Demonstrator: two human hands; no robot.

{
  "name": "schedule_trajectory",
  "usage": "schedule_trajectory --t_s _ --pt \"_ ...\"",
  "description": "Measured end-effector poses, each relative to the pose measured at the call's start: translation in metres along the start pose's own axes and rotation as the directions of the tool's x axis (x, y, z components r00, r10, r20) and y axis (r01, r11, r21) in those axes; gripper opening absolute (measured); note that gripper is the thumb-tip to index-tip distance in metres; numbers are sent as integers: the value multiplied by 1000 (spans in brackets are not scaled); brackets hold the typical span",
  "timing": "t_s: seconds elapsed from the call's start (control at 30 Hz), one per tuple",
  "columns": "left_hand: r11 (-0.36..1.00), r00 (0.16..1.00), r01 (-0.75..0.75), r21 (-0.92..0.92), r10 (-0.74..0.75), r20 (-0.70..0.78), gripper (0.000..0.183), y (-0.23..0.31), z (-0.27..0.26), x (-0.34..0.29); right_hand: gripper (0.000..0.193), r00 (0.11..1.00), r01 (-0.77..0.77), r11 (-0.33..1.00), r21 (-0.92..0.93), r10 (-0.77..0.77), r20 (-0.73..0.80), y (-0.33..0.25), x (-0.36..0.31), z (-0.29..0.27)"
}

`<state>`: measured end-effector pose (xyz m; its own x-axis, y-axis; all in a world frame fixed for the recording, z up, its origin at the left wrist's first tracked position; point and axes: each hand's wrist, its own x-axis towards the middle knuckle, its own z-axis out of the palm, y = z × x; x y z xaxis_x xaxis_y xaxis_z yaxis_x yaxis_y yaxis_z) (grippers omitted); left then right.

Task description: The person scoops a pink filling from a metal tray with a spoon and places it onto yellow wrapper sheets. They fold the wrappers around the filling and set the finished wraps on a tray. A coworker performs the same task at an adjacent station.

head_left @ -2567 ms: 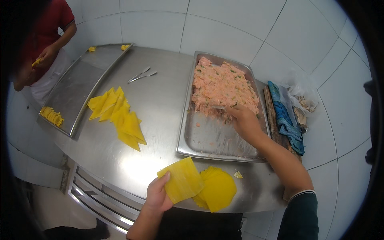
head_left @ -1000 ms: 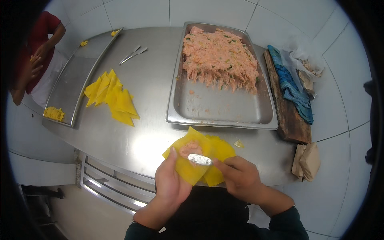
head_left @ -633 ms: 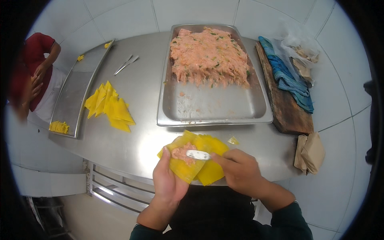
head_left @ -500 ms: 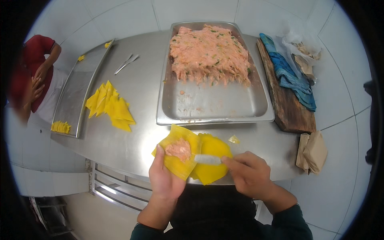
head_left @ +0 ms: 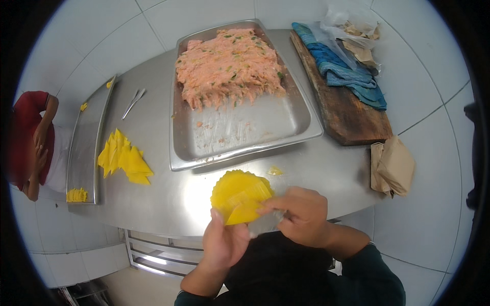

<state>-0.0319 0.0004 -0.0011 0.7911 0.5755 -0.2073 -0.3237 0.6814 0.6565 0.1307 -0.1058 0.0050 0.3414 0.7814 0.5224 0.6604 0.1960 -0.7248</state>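
Note:
My left hand [head_left: 224,244] is closed on the lower edge of a yellow dough wrapper [head_left: 244,206], which looks folded over, with no filling showing. Behind it, partly covered, lies a stack of yellow wrappers [head_left: 229,184] with scalloped edges. My right hand [head_left: 306,217] keeps a flat metal spreader [head_left: 278,215] in its curled fingers, much of it hidden and blurred. Its index finger reaches to the right edge of the folded wrapper. Beyond both hands a deep steel pan [head_left: 245,150] holds pink minced filling [head_left: 227,69] with green bits.
At left, several folded yellow pieces [head_left: 125,158] lie near metal tongs [head_left: 133,103] and a long tray [head_left: 88,153]. A person in red [head_left: 33,137] stands beyond. To the right are a wooden board [head_left: 352,120], blue cloth [head_left: 342,71], plastic bag [head_left: 357,35] and brown paper [head_left: 393,166].
The wrapper, laid open with filling on my left palm before, is now folded over. My right hand has brought its fingers to the wrapper. The view has shifted, moving the pan leftward.

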Motion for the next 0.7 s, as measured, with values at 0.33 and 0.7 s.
schedule_trajectory --t_s 0.33,0.7 --pt "942 990 -138 307 132 40 51 -9 3 -2 14 879 -447 791 419 475 41 -11 6 6" --pt "862 976 -215 458 207 69 37 -11 -4 -5 15 919 -383 851 359 390 55 -6 3 3"
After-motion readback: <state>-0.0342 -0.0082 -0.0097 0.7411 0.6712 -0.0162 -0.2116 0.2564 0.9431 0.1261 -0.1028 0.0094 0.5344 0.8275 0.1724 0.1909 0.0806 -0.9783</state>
